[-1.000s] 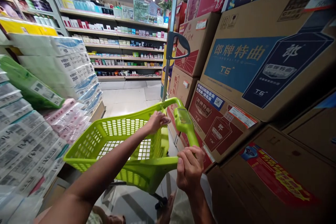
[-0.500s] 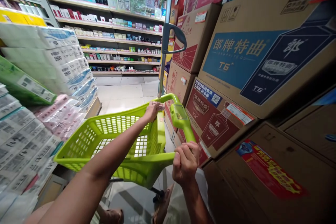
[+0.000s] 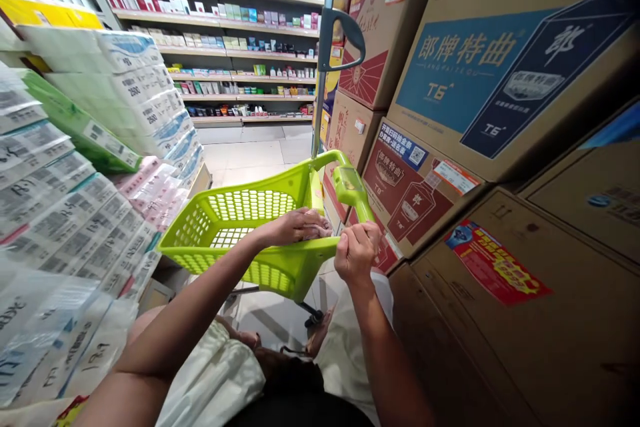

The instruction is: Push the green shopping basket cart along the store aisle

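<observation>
A lime-green shopping cart (image 3: 295, 267) with a perforated basket stands in front of me, its basket bare inside where I can see. My right hand (image 3: 357, 248) is closed around the near end of its handle (image 3: 367, 203), at the corner by the rim. Over the near rim, my left hand (image 3: 303, 225) lies with curled fingers, a crumpled pale tissue or cloth (image 3: 324, 227) showing at the fingertips. Whether the left hand touches the rim is hard to make out. A metal pole (image 3: 323, 100) with a dark grey grip (image 3: 347, 40) rises beyond the handle.
Stacked cartons (image 3: 450, 80) form a wall close on the right. Wrapped paper packs (image 3: 135, 93) are piled on the left. Product shelves (image 3: 250, 53) cross the far end of the tiled floor (image 3: 245, 155). My feet and a cart wheel (image 3: 314, 318) are below.
My left hand has moved from the far end of the handle to the near rim. The right hand keeps its hold on the handle. The view has tipped downward.
</observation>
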Tool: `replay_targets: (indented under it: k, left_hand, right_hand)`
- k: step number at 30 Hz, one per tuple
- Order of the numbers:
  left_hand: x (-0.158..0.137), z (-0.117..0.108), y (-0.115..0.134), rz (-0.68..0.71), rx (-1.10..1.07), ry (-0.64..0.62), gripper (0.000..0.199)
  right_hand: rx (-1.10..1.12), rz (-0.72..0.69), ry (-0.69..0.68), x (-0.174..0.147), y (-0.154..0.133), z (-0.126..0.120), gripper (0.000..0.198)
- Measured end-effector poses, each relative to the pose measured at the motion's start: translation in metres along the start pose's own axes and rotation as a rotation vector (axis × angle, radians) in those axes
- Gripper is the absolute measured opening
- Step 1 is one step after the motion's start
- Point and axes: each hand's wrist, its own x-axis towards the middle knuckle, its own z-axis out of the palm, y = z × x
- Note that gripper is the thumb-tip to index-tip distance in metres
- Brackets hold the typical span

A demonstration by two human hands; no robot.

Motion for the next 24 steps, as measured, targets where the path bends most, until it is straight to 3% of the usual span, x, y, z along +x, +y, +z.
replay_targets:
  k: [2,5,8,11,14,17,22,24]
  left_hand:
    - [-0.015,0.01,0.016,-0.007,0.046,0.079,0.037]
    - [-0.043,0.029,0.022,-0.13,0.163,0.329,0.036]
    - [-0.064,0.045,0.018,-0.378,0.284,0.601,0.031]
    - [-0.065,0.066,0.024,-0.599,0.35,0.837,0.027]
    - [-0.054,0.099,0.037,-0.546,0.331,0.886,0.029]
    - [-0.054,0.128,0.035,-0.478,0.254,0.943,0.032]
    - [-0.069,0.129,0.016,-0.714,0.222,1.203,0.032]
    - [-0.067,0.126,0.022,-0.662,0.234,1.165,0.031]
  right_hand:
    - [0.016,-0.012,-0.013,-0.001,0.002,-0.003,0.028]
    - [0.038,-0.012,-0.031,-0.002,0.004,-0.008,0.031]
    - [0.028,0.002,-0.082,-0.003,0.001,-0.011,0.03]
    - [0.007,0.035,-0.085,-0.004,-0.004,-0.011,0.03]
    - [-0.008,0.065,-0.045,-0.004,-0.008,-0.009,0.031]
    - [-0.012,0.061,-0.046,-0.004,-0.007,-0.008,0.032]
    - [-0.005,0.039,-0.091,-0.006,-0.005,-0.008,0.031]
    - [-0.002,0.042,-0.075,-0.006,-0.006,-0.006,0.032]
